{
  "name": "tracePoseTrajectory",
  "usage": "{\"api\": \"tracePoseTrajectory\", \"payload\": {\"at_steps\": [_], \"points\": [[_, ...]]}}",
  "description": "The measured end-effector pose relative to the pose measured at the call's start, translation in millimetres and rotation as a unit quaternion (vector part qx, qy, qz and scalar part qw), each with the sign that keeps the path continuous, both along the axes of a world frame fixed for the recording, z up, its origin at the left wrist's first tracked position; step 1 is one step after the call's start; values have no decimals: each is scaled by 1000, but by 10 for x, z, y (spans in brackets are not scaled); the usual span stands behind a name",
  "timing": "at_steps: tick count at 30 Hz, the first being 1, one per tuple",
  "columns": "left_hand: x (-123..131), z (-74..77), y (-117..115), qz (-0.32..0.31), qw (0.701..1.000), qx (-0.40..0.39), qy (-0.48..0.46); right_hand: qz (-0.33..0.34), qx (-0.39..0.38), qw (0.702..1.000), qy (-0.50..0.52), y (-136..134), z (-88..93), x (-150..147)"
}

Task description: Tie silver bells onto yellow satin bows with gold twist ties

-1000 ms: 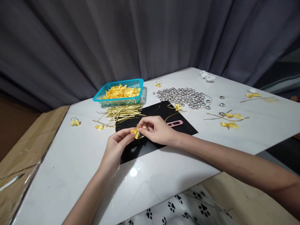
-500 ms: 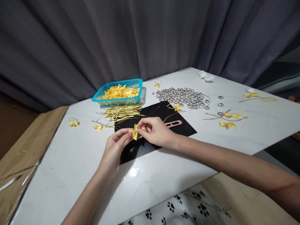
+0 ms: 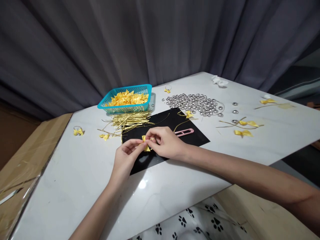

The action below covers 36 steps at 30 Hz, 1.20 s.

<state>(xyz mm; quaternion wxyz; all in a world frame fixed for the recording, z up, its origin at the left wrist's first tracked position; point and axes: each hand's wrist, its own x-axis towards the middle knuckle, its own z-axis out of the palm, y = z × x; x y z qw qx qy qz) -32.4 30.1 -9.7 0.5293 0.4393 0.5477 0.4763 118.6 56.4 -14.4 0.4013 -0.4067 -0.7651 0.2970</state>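
Over the black mat [image 3: 145, 162], a small yellow ribbon bow [image 3: 146, 147] is pinched between both hands. My left hand [image 3: 127, 156] is closed, thumb and forefinger on the bow's left side. From the right, my right hand [image 3: 166, 142] is closed with its fingertips on the bow, partly covering it. A bit of gold shows by the right fingers; I cannot make out its full shape. Just beyond the right hand lies a pink cutter [image 3: 185, 132]. Gold twist ties [image 3: 131, 120] are piled behind the hands.
A turquoise basket [image 3: 125, 109] of yellow bows stands at the back left. Many silver beads [image 3: 192, 102] are spread at the back. Loose yellow bows [image 3: 243, 133] and ties lie to the right, with a white ribbon piece [image 3: 220, 81] behind. A bow with a wire loop [image 3: 78, 131] lies left.
My left thumb and fingers have shifted slightly right, closer to the right fingertips. The bow has turned and is more covered by the fingers.
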Motion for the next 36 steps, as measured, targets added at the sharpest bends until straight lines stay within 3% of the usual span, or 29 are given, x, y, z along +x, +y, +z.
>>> {"api": "tracePoseTrajectory", "payload": {"at_steps": [11, 21, 25, 36], "points": [[-54, 63, 35, -18, 999, 17, 43, 50, -8, 998, -37, 1, 108, 53], [-104, 107, 19, -75, 997, 28, 18, 176, -96, 978, -64, 94, 333, 234], [-117, 126, 7, -84, 996, 15, 8, 173, -109, 977, -53, 97, 391, 262], [-141, 162, 38, -81, 993, -46, -78, 154, -188, 969, 54, 108, 300, 201]]}}
